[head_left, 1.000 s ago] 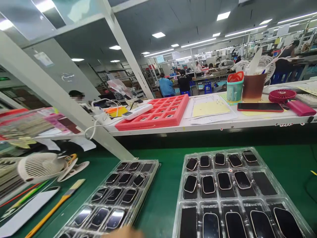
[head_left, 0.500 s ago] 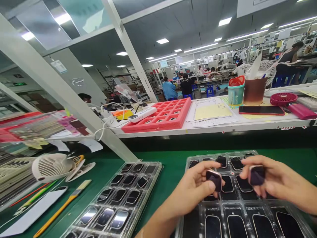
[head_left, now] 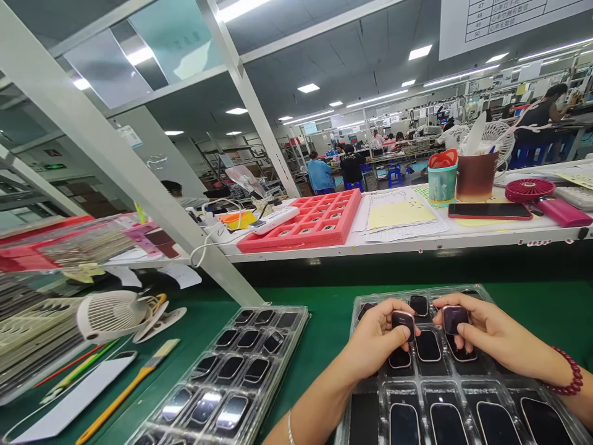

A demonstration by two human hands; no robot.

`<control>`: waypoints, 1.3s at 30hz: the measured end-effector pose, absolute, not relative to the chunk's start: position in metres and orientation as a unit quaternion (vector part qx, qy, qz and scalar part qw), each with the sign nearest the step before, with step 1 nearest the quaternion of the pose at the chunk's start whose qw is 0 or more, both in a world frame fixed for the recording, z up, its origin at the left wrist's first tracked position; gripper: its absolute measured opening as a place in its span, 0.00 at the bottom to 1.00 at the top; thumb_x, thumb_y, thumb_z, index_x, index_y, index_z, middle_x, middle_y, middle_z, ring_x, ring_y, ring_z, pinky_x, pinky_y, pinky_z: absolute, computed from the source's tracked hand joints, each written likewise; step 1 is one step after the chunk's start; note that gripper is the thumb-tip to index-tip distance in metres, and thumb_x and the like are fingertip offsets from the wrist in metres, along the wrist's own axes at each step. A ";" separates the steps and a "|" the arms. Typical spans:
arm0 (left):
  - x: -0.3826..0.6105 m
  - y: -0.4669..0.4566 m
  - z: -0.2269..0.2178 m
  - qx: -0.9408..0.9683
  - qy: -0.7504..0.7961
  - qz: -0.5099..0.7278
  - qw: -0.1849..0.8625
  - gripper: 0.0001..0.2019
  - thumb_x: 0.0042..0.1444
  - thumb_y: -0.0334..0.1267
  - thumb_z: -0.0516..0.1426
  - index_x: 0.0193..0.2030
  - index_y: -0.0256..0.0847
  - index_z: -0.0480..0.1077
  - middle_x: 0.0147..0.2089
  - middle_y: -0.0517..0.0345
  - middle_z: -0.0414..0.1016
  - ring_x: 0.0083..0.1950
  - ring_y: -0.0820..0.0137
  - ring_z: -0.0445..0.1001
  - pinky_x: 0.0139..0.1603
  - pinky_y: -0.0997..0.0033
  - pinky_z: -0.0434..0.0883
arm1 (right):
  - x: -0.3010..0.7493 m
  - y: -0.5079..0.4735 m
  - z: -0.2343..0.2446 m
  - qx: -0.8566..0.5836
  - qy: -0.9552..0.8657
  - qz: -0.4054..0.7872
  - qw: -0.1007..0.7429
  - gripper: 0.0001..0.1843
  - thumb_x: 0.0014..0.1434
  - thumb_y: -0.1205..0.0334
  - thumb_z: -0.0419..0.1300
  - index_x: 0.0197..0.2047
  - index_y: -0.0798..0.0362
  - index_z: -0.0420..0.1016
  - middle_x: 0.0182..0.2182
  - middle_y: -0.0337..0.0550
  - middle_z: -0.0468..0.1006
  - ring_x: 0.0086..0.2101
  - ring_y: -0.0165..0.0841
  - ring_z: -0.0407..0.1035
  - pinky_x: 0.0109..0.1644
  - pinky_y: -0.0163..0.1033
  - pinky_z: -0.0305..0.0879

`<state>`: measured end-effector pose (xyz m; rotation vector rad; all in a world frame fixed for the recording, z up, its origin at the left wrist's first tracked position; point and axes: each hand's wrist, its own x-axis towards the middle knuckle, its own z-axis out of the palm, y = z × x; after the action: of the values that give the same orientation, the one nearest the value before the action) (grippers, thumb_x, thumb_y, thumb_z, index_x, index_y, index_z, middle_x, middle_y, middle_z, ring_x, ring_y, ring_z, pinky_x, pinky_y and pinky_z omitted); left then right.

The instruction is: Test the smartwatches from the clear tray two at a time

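My left hand point(head_left: 382, 337) pinches a smartwatch case point(head_left: 404, 324) with a dark screen and pale metal rim, thumb on its face. In my right hand point(head_left: 486, 324) a second smartwatch case point(head_left: 455, 319) is gripped between thumb and fingers, its dark face toward me. Both are strapless and held apart, side by side, above a clear plastic tray point(head_left: 419, 384). More dark-screened watch cases, such as this watch case point(head_left: 428, 346), lie in the tray's pockets. My hands cover part of the upper rows.
Another clear tray point(head_left: 278, 377) of watch cases lies left on the green mat. Further left are a brush point(head_left: 132, 389) and a white fan point(head_left: 109, 315). A shelf above holds a red foam tray point(head_left: 340, 225), papers, a phone point(head_left: 490, 211) and cups. People sit in the background.
My right hand has moved left, bringing its watch case closer to the left one. The whole view has shifted slightly; both hands still hold their watch cases.
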<state>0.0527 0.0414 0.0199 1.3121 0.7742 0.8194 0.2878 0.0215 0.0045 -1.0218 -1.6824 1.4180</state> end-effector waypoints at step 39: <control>0.044 0.047 0.010 0.557 0.276 0.325 0.712 0.29 0.47 0.47 0.67 0.54 0.43 0.66 0.41 0.57 0.71 0.27 0.78 0.72 0.24 0.79 0.59 | 0.296 0.033 -0.004 -0.314 -0.620 0.624 0.357 0.29 0.58 0.51 0.65 0.60 0.49 0.64 0.39 0.43 0.74 0.31 0.29 0.65 0.26 0.28 0.62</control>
<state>0.0436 0.0475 0.0097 1.2358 0.6124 0.7212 0.2956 0.0327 -0.0043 -0.8098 -1.5991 1.6118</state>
